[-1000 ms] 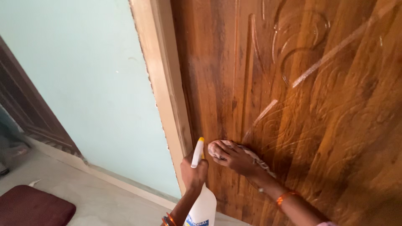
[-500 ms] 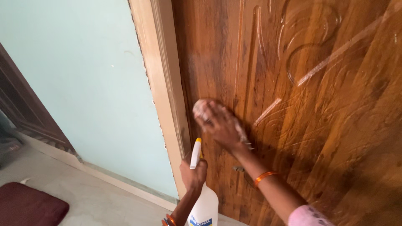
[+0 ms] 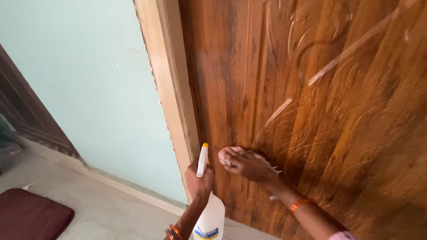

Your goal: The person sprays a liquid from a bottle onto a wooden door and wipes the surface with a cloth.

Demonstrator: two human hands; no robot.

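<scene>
Right hand [image 3: 247, 163], pressing cloth [image 3: 229, 155] on door [image 3: 311, 111], has swept back down beside left hand [image 3: 198, 180] gripping spray bottle [image 3: 209, 213].

A translucent white plastic spray bottle with a white-and-yellow nozzle [image 3: 209, 213] is showing at the bottom edge, beside the door frame. Its blue-and-yellow rectangular label [image 3: 206, 233] is sitting low on the bottle's body, partly cut off by the picture edge.

Bright daylight, glare streaks on door [image 3: 311, 111] (sharp).
</scene>
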